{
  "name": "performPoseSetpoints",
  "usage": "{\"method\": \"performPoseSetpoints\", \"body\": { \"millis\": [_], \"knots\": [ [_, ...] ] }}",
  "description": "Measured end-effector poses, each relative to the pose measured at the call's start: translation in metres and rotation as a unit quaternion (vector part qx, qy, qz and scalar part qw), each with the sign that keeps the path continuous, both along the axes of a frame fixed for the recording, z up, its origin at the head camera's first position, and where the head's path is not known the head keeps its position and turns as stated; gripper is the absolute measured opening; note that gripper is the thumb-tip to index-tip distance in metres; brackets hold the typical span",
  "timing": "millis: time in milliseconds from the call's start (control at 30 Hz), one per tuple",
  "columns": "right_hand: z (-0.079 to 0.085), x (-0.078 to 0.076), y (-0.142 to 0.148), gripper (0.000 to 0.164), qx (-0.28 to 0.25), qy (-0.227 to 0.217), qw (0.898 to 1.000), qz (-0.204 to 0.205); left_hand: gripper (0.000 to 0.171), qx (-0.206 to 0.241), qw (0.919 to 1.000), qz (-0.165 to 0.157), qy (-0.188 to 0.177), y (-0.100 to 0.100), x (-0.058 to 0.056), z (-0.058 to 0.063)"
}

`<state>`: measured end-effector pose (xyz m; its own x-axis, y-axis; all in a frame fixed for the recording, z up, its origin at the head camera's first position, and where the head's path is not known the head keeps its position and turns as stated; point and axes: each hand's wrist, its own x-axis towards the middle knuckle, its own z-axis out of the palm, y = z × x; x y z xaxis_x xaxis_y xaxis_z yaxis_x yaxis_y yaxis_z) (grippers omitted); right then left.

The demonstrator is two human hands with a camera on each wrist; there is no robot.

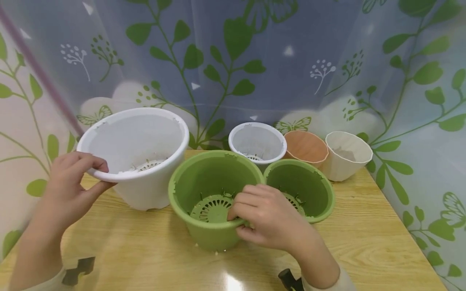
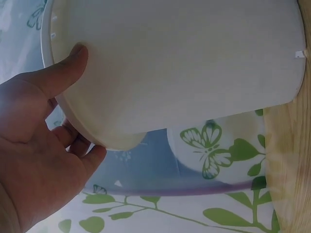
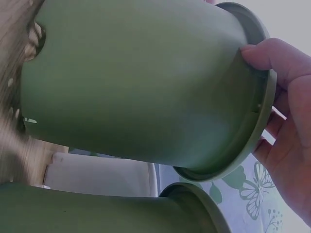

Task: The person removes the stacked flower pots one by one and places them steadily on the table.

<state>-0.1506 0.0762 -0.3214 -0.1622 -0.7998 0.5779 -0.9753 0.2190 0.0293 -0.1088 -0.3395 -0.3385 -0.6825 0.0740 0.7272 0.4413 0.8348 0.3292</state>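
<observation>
My left hand (image 1: 74, 188) grips the near-left rim of a large white plastic flowerpot (image 1: 145, 194), thumb outside and fingers over the edge. The left wrist view shows the thumb pressed on the outer wall of that pot (image 2: 184, 63). My right hand (image 1: 267, 214) pinches the near-right rim of a large green flowerpot (image 1: 214, 236), fingertips inside and thumb below the lip. Slots pierce the green pot's floor. Right beside it, partly behind my right hand, is a smaller green flowerpot (image 1: 309, 190), tilted a little toward me.
Behind the green pots stand a small white pot (image 1: 256, 139), an orange-brown pot (image 1: 306, 147) and a cream faceted pot (image 1: 347, 155) in a row. All are on a wooden table (image 1: 371, 238). A leaf-patterned curtain (image 1: 225, 76) hangs along the back and sides.
</observation>
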Motion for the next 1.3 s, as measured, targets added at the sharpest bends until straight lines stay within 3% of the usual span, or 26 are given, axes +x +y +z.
{"method": "performPoseSetpoints", "body": {
  "millis": [167, 467, 633, 767, 1300],
  "knots": [
    [-0.002, 0.000, -0.001, 0.019, 0.009, -0.002, 1.000, 0.003, 0.068, -0.015, 0.9993, 0.007, 0.032, 0.010, -0.005, -0.002],
    [-0.003, 0.001, -0.002, 0.021, 0.031, -0.010, 0.999, -0.001, 0.063, -0.010, 0.9997, 0.013, 0.018, 0.025, -0.005, -0.001],
    [-0.003, 0.000, -0.002, 0.022, 0.035, -0.013, 0.999, 0.005, 0.032, 0.000, 0.9999, 0.015, 0.008, 0.028, -0.005, 0.000],
    [-0.005, 0.001, -0.003, 0.022, 0.041, -0.024, 0.999, 0.006, 0.042, 0.011, 0.9997, 0.019, 0.013, 0.030, -0.004, -0.002],
    [-0.007, 0.004, -0.004, 0.024, 0.064, -0.058, 0.996, -0.005, 0.041, 0.025, 0.9995, 0.013, 0.015, 0.029, -0.012, -0.005]
  ]
}}
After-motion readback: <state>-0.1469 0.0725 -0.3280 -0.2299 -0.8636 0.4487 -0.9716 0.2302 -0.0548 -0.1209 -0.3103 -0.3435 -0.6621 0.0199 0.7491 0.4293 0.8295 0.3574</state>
